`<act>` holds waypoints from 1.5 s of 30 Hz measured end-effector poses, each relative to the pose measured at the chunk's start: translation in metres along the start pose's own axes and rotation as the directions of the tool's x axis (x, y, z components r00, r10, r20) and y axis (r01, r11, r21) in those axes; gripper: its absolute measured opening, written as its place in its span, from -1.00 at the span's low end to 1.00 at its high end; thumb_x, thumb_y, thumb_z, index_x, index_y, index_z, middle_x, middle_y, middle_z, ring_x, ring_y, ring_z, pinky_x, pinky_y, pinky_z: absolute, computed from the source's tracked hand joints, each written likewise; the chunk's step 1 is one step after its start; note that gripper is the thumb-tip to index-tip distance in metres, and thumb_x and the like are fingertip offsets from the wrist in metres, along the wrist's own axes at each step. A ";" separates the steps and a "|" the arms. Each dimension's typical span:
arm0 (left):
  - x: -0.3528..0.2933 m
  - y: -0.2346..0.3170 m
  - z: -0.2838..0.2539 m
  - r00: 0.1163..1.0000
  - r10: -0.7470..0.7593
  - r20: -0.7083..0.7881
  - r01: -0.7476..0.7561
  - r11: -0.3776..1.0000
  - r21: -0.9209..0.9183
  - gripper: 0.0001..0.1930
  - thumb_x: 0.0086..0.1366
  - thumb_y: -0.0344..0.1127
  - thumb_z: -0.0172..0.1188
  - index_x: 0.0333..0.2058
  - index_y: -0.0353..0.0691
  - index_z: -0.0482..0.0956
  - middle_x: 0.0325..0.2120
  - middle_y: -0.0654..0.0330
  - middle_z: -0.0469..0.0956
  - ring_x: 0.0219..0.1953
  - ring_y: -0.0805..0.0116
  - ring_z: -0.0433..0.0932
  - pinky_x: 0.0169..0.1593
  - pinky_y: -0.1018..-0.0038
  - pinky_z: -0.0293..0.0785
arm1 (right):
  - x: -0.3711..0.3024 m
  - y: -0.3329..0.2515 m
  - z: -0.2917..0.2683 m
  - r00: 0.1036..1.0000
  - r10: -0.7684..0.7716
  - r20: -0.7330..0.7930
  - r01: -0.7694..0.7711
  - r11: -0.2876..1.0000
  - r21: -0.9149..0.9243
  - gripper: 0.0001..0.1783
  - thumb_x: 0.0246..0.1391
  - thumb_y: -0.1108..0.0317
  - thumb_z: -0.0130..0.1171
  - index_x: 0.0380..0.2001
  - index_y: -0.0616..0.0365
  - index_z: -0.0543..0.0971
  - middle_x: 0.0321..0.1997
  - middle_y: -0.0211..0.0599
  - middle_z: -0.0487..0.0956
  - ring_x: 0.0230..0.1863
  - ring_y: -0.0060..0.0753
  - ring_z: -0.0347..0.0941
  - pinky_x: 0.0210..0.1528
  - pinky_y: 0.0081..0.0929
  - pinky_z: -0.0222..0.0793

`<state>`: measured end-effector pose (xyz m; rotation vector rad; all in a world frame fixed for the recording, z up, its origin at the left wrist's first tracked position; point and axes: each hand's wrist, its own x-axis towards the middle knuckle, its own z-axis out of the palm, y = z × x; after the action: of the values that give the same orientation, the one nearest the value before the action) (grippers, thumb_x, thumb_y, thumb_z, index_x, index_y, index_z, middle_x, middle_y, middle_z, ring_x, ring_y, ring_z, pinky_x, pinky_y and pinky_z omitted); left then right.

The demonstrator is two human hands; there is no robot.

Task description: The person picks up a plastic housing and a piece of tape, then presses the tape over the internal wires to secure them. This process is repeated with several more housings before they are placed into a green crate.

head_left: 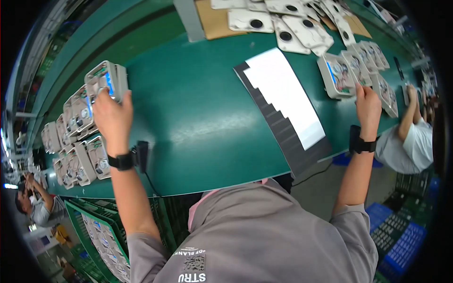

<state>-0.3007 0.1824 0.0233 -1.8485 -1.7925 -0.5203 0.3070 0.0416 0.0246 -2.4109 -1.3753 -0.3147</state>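
My left hand [112,115] grips the near edge of a beige plastic housing [100,75] at the left end of the green worktable. Wires, a round part and a blue strip show inside that housing; some fingertips are hidden in it. Out to the right, my right hand [368,106] has its thumb and fingers closed on the near edge of a similar open housing [336,78], also with a blue strip. More housings [75,113] stand in rows beyond and beside my left hand. Others [361,68] are grouped around the right one.
Between my hands lies a white sheet on a dark stepped mat [288,137]. Flat white panels with black discs [285,35] are piled on cardboard at the back. A black device with a cable [143,153] sits by my left wrist. Co-workers [406,141] are at both ends; a green crate [101,226] stands below left.
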 end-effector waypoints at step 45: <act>-0.112 0.094 -0.090 0.916 0.401 0.024 -0.173 0.448 -0.877 -0.46 0.06 -0.45 0.41 0.04 -0.35 0.47 0.02 -0.06 0.55 0.08 -0.16 0.54 0.19 0.00 0.47 | -0.089 -0.157 0.007 0.658 -0.701 0.275 0.592 0.707 0.386 -0.92 0.16 0.58 0.16 -0.29 0.25 0.48 -0.31 -0.04 0.56 -0.30 0.16 0.53 -0.26 -0.09 0.43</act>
<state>-0.2066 0.0386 0.0198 -2.9423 -1.3206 -1.2974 0.1264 0.0485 0.0161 -1.7188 -2.3025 0.2228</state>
